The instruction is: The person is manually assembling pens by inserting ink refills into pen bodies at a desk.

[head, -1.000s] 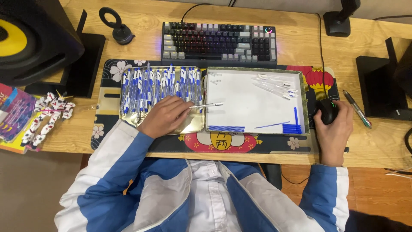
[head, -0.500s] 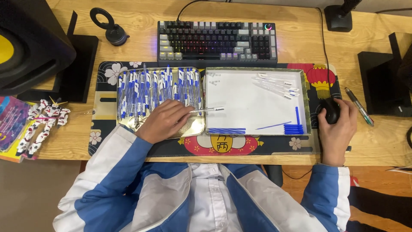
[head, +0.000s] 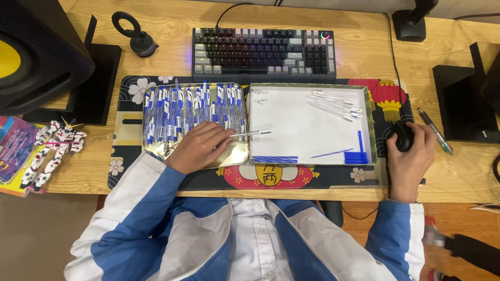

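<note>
The left hand [head: 200, 147] rests palm-down on the near part of a shallow silver metal tray [head: 237, 156], its fingers pinched around a slim clear-barrelled pen [head: 250, 133] that sticks out to the right from the fingertips, lying level across the seam onto the edge of a white-lined rectangular tray [head: 307, 122]. Just beyond the knuckles lies a row of blue-and-white pens [head: 192, 106] filling the far part of the metal tray. Well off to the right, the right hand [head: 411, 158] is cupped over a black computer mouse [head: 403, 136], its fingers curled on it.
</note>
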